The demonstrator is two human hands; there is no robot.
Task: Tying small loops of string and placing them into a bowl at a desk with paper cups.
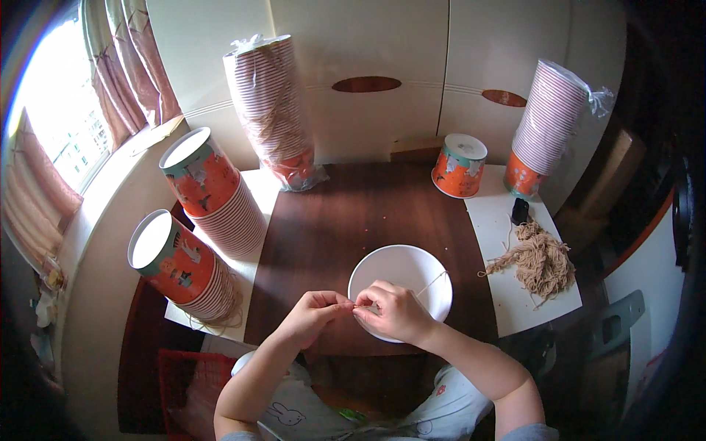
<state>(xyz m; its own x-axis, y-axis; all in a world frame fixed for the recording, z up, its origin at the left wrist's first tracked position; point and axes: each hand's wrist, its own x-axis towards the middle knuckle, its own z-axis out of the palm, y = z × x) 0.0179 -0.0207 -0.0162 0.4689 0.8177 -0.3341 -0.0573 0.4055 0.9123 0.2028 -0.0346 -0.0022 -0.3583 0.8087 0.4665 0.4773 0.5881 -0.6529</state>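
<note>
In front of me a paper bucket stands with its white inside facing up. A thin pale string crosses its right rim and runs inside toward my right hand. My right hand is over the bucket's near left part, its thumb and fingers closed in a pinch on the string. My left hand, just left of the bucket, is also pinched, its fingertips meeting those of the right. What lies between the left fingertips is too small to make out.
Two stacks of orange and green buckets lean at the left. Bagged bucket stacks stand at the back left and right. One upturned bucket, a tan yarn heap and a black object are at the right.
</note>
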